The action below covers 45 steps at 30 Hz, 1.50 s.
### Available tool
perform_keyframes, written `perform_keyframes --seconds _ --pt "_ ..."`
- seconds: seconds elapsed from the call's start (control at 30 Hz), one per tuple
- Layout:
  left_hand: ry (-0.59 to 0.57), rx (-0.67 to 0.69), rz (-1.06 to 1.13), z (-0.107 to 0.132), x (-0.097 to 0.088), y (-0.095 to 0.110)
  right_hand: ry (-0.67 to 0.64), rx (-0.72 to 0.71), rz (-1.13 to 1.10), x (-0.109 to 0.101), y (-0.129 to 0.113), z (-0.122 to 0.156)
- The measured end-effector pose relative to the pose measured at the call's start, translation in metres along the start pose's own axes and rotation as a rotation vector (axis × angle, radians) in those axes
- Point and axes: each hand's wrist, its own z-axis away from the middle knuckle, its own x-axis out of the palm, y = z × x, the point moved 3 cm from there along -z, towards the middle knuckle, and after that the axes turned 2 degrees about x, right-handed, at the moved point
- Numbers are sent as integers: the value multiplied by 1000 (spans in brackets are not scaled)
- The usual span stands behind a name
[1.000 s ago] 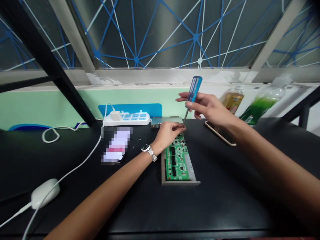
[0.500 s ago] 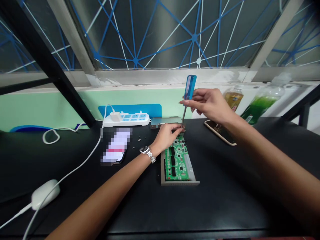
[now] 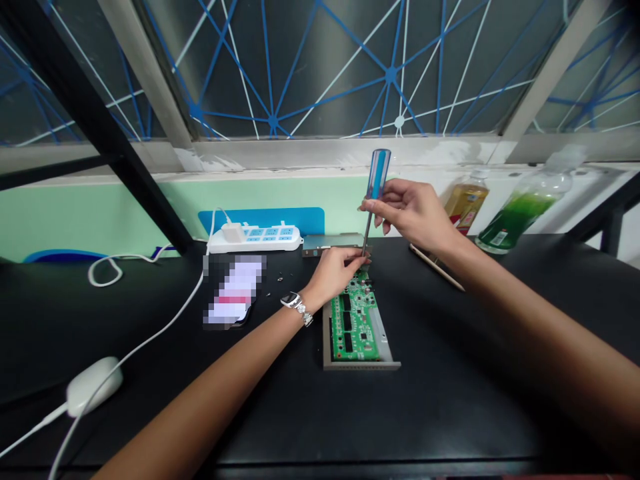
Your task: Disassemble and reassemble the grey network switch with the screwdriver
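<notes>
A green circuit board (image 3: 356, 319) lies in a shallow grey metal case (image 3: 386, 335) on the black table (image 3: 450, 373). My right hand (image 3: 415, 213) is closed round the blue handle of a screwdriver (image 3: 376, 177), which stands nearly upright with its tip at the board's far end. My left hand (image 3: 336, 269) rests at that same far end, fingers pinched beside the screwdriver's tip; what they pinch is too small to make out. A watch sits on my left wrist.
A white power strip (image 3: 255, 237) and a grey metal cover (image 3: 333, 243) lie at the back. A phone (image 3: 233, 292) lies left of the board, another phone (image 3: 436, 265) to the right. Two bottles (image 3: 515, 215) stand at the back right. A white adapter (image 3: 94, 384) with cable lies at the left.
My right hand has swung the screwdriver from a rightward tilt to nearly upright and drawn a little closer to the board. My left hand has stayed at the board's far end.
</notes>
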Motion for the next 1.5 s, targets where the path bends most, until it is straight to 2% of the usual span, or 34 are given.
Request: perform_keyframes --seconds 0.17,0.27,0.37,0.43,0.53,0.63,0.77,0.87,1.07,1.3,1.5 --pt "12 3 -67 1 4 6 -30 48 -21 12 15 2" --pt "54 50 -146 4 -9 20 -20 54 -36 15 15 4" --pt "84 90 -310 15 -47 34 111 9 -94 10 3 9" --pt "34 62 -485 28 -80 36 170 -23 -123 9 -8 13" --pt "-106 -95 -696 52 -122 24 149 -31 -192 14 -16 24" --pt "-147 -160 -796 71 -141 7 81 19 -251 24 -12 39" --pt "-156 -151 -822 78 -137 -12 62 74 -300 29 4 63" --pt "-152 -154 -807 76 -133 -18 98 100 -376 25 14 77" --pt "-137 -143 -823 76 -133 -11 151 132 -442 20 19 84" --pt "-90 -204 -670 82 -136 -3 128 118 -431 23 20 84" --pt "-75 -178 -707 86 -139 0 128 118 -465 24 22 87"
